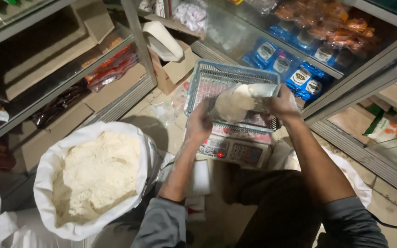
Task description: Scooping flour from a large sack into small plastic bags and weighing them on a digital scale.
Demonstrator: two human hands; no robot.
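Right now both hands hold a clear bag of flour (235,103) over the blue basket (207,76) on the scale (233,149). Left hand (199,123) fingers clamp its side; right hand (282,104) fingers pinch its top, keeping it upright. Nearby, a big flour sack (53,170) sits open.

Bag in my hands: clear plastic bag of white flour (235,103), centre frame.
Scale panel: grey keypad face (233,151) with a red light, below the bag.
Blue packets (299,76): upper right, behind glass.
Orange packets (327,23): top right shelf.
Red packets (111,69): left shelf.
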